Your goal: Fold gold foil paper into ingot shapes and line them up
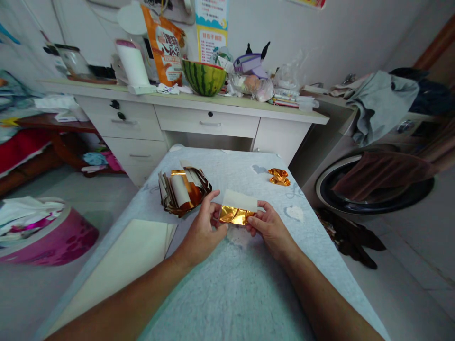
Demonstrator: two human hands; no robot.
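Both hands hold a small sheet of gold foil paper (234, 215) with a pale backing, just above the table. At its left end, my left hand (204, 229) pinches it between thumb and fingers. My right hand (269, 227) grips the right end, the thumb lying on the gold strip. Left of the hands stands a bundle (181, 192) of rolled or folded gold and white paper pieces. Two folded gold foil pieces (279, 177) lie to the right. Under my left forearm is a stack of pale paper sheets (124, 253).
The table (227, 293) has a light blue patterned cloth. Behind it, a white desk (209, 121) bears a halved watermelon (204, 78), an orange snack bag (165, 49) and clutter. A washing machine (330, 142) stands right, a pink bin (53, 237) left.
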